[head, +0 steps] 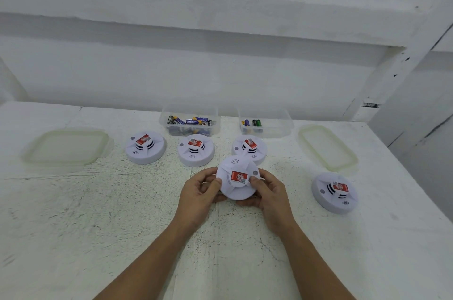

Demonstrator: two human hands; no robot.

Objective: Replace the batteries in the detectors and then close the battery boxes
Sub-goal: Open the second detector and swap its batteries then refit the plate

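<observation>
A round white detector [235, 185] with a red sticker is held above the table, its front facing me. My left hand [201, 189] grips its left rim and my right hand [268, 189] grips its right rim. Three more detectors stand in a row behind it: one at the left [145, 147], one in the middle [196, 150] and one at the right [249, 147], partly hidden by the held one. Another detector [334, 192] lies further right. Two clear boxes at the back hold batteries: a fuller one [190, 121] and one with a few [266, 123].
A translucent box lid [65, 147] lies at the far left of the white table [98, 214]. A second lid [328, 146] lies at the right, near the table's right edge. A white wall rises behind the boxes.
</observation>
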